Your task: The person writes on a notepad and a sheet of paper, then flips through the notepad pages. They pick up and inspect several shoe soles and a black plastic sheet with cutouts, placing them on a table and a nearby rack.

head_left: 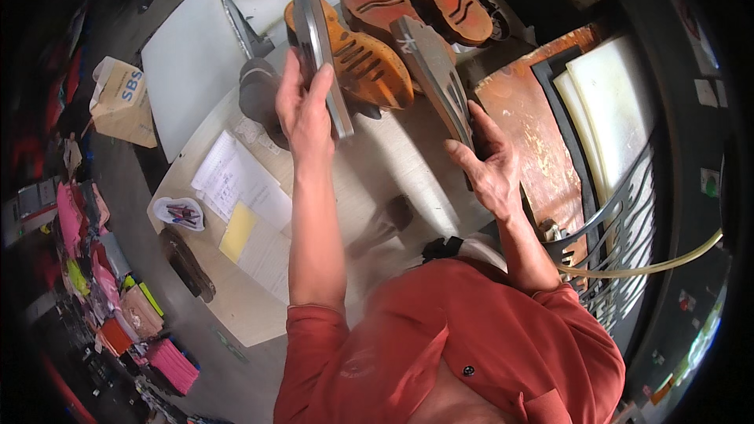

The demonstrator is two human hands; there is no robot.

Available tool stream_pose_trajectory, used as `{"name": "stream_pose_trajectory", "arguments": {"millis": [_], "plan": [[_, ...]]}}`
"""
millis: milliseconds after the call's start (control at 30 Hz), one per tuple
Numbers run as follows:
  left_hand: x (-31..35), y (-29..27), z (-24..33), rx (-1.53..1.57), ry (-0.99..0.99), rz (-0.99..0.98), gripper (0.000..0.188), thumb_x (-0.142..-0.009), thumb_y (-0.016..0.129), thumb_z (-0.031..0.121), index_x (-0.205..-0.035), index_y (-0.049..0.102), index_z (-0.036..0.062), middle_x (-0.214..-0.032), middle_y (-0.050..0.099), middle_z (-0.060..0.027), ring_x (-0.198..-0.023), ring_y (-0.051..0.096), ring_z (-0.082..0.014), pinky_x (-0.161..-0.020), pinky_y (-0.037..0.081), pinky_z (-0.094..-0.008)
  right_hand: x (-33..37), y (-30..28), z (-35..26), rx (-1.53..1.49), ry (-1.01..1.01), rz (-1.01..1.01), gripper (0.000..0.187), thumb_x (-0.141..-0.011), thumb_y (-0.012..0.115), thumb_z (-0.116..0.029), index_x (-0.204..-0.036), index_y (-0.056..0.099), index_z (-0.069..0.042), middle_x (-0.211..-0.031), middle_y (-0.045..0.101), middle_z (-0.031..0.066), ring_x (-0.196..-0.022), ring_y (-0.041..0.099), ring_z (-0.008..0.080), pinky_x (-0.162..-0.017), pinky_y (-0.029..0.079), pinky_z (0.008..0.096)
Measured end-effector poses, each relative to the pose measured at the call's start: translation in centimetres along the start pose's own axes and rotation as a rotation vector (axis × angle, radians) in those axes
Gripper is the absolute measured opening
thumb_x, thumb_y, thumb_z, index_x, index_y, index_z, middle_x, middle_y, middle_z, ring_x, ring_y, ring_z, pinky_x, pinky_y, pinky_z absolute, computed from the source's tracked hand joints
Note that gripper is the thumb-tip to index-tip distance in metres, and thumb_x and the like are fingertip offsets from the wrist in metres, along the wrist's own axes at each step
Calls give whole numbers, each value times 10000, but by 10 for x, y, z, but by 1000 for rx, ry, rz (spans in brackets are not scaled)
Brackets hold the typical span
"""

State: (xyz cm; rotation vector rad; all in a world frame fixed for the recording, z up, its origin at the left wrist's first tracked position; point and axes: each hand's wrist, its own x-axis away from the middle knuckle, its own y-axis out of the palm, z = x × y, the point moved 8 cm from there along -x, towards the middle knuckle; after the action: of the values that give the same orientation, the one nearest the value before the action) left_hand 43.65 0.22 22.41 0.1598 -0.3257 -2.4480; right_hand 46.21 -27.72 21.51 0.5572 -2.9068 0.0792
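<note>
My left hand (306,118) is closed round a grey, sole-shaped slab (323,59), thumb on one face and fingers on the other. It stands nearly edge-on, with a shiny side. In my right hand (493,163), a second grey shoe sole (428,63) is pinched at its lower end and tilts up to the left; dark slots mark its face. Behind and between them is an orange-brown sole (369,67) with several dark slots. Reddish-brown soles (381,4) lie farther back, and one more sole (448,0) is at the far right of these.
A pale table (259,310) lies below my hands, bearing papers (243,180), a yellow note (238,232) and a white dish of pens (179,212). A dark rounded object (261,98) is beside my left hand. At right are a brown board (534,129) and a black slotted basket (628,228).
</note>
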Motion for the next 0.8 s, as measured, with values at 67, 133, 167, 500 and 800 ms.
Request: {"name": "stream_pose_trajectory", "arguments": {"millis": [67, 133, 167, 500, 800], "plan": [[16, -5, 11, 70, -34, 9, 571, -954, 641, 107, -1481, 472, -32, -1371, 617, -103, -1193, 600, -150, -993, 458, -261, -15, 6, -9, 266, -34, -1, 748, -882, 761, -187, -1497, 422, 69, -1354, 639, 216, -1256, 612, 251, -1076, 450, 328], [33, -7, 18, 91, -62, 17, 575, -951, 637, 105, -1486, 470, -25, -1375, 620, -108, -1192, 612, -158, -980, 473, -270, -33, 18, -22, 501, -159, 26, 718, -852, 739, -205, -1468, 466, 43, -1221, 687, 261, -1123, 692, 292, -980, 514, 331], [40, -7, 22, 116, -61, 11, 578, -950, 635, 105, -1489, 469, -21, -1377, 622, -110, -1192, 618, -162, -974, 480, -275, -41, 25, -26, 510, -190, 2, 707, -848, 734, -193, -1461, 472, 42, -1211, 684, 266, -1101, 698, 309, -958, 523, 338], [74, -6, 22, 453, -178, -154, 624, -928, 668, 78, -1479, 429, -88, -1469, 534, -206, -1212, 612, -205, -974, 520, -303, -94, 90, -22, 839, -471, 0, 683, -829, 725, -126, -1450, 487, 28, -1180, 678, 263, -1001, 691, 401, -852, 557, 425], [84, -1, 18, 793, -138, -317, 613, -956, 646, 186, -1441, 444, -129, -1537, 350, -387, -1205, 576, -272, -840, 489, -309, -103, 111, -13, 988, -650, 30, 662, -812, 696, -100, -1421, 484, 53, -1271, 636, 281, -1250, 565, 468, -1107, 414, 507]]}}
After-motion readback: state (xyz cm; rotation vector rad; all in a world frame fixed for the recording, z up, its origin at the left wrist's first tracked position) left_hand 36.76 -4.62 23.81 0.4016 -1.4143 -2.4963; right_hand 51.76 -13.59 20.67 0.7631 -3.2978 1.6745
